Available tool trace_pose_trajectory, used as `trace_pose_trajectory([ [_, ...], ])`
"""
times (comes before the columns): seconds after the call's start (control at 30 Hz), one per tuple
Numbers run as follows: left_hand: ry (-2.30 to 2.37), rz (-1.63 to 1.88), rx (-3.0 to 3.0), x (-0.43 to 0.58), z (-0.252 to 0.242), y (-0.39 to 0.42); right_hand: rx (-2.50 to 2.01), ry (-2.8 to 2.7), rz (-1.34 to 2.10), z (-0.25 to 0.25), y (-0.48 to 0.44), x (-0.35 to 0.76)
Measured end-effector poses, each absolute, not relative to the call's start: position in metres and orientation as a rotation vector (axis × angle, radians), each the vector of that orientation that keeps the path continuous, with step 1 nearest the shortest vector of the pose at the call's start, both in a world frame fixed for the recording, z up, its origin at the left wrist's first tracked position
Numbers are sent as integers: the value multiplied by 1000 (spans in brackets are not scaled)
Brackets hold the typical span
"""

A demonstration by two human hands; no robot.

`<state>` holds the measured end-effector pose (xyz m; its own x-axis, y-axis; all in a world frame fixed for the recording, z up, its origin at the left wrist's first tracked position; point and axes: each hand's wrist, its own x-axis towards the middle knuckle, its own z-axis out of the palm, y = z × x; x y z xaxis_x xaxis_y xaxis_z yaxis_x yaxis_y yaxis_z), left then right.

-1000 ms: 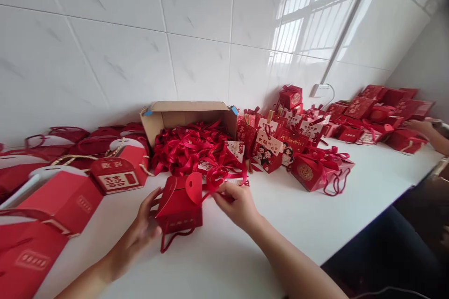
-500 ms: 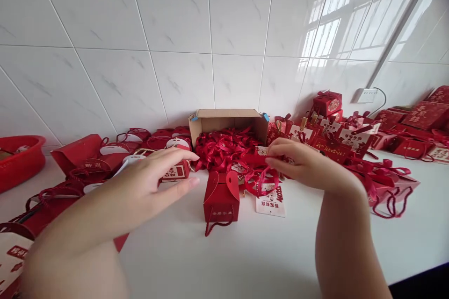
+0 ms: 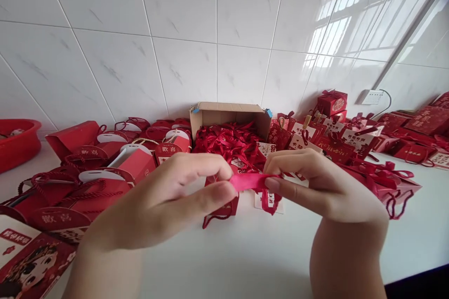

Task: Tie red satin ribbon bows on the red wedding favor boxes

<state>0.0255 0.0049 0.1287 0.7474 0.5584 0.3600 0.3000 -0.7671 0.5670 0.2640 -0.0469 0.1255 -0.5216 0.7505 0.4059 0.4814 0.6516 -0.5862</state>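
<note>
A length of red ribbon (image 3: 249,181) is stretched between my two hands, above the white table. My left hand (image 3: 189,196) pinches one end between thumb and fingertips. My right hand (image 3: 308,182) pinches it a short way along, and the loose part hangs below those fingers. Behind the ribbon stands a small red gift box (image 3: 228,209) with a cord handle, mostly covered by my left hand. A white printed card (image 3: 259,201) lies on the table just right of the box. Farther back, an open cardboard box (image 3: 231,107) lies full of tangled red ribbons (image 3: 224,139).
Red gift boxes (image 3: 94,149) with cord handles crowd the left side. More boxes with bows and tags (image 3: 351,140) are on the right. A red basin (image 3: 21,145) sits at the far left. A tiled wall (image 3: 182,74) with a power socket (image 3: 370,97) closes off the back.
My left hand has moved right and closed on the ribbon's end. My right hand, holding the ribbon, has come slightly nearer, and the ribbon is now drawn straight between both hands.
</note>
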Motion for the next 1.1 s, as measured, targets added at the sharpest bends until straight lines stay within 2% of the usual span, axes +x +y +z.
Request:
trace_pose_trajectory([
  [0.33, 830, 657, 2653, 33, 119, 3, -846, -2158, 861, 116, -28, 259],
  [0.8, 1004, 521, 2709, 36, 109, 17, -729, -2099, 1078, 97, 4, 250],
  [0.97, 1011, 526, 2707, 37, 109, 21, -817, -2117, 1027, 96, 4, 249],
  [1.1, 1032, 516, 2708, 39, 109, 29, -1031, -2156, 821, 95, 6, 255],
])
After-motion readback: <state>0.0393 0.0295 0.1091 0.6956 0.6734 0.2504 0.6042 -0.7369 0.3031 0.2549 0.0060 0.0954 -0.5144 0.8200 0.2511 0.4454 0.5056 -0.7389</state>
